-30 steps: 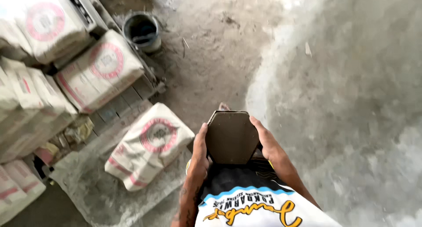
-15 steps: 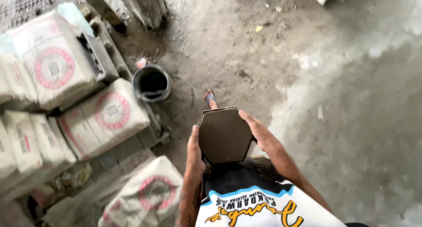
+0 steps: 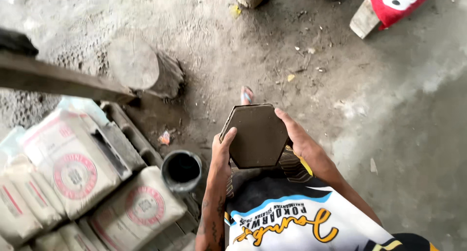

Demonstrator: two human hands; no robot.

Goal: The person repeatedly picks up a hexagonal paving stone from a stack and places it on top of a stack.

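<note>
Both hands on the hexagonal mould (image 3: 258, 135), centre of frame, carried flat in front of my chest. Left hand (image 3: 221, 151) closed along its lower-left edge, thumb hooked over the rim; right hand (image 3: 299, 136) wrapped around the upper-right edge, fingers under, thumb on top. Grip unchanged from a second ago; the mould has not tilted or slipped.

What has changed is the ground under me. The cement sacks (image 3: 73, 168) that lay right beside the mould have slid to the lower left of the frame. The black bucket (image 3: 182, 169), earlier well ahead, now sits just left of my left wrist. New in view: a tree stump (image 3: 141, 66) at upper left with a wooden plank (image 3: 58, 80) reaching across to it, and a red object (image 3: 396, 3) at upper right. My sandalled foot (image 3: 247, 94) shows just above the mould.

Reading: I am walking forward past the sacks, load steady, bare dirt floor (image 3: 311, 61) ahead.
</note>
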